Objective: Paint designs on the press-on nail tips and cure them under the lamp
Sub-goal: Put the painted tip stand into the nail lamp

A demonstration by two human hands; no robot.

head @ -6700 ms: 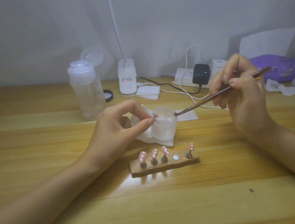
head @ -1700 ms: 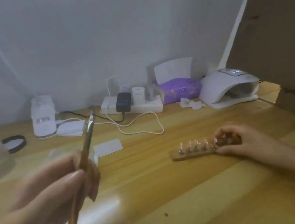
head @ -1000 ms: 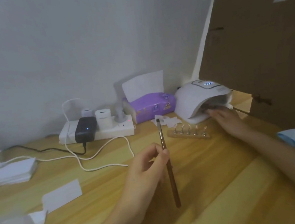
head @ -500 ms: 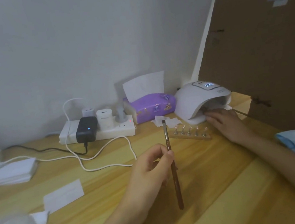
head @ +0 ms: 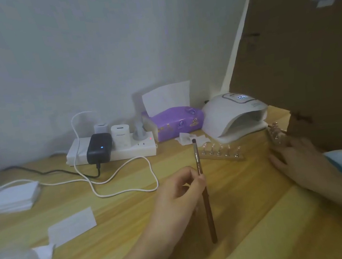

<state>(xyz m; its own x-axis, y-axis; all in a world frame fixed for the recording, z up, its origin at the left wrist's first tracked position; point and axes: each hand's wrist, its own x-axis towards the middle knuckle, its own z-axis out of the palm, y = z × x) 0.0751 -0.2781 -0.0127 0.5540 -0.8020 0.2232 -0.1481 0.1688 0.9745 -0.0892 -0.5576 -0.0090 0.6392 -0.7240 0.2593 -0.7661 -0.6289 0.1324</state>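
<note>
Right hand point(head: 299, 161) has left the lamp point(head: 226, 111) (grip blurred); left hand point(head: 178, 195) pinches brush point(head: 209, 217).

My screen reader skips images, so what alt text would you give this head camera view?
A person's left hand pinches a nail brush above a wooden table, while the right hand is at a blurred strip beside a white curing lamp; a holder of nail tips lies before the lamp.
</note>
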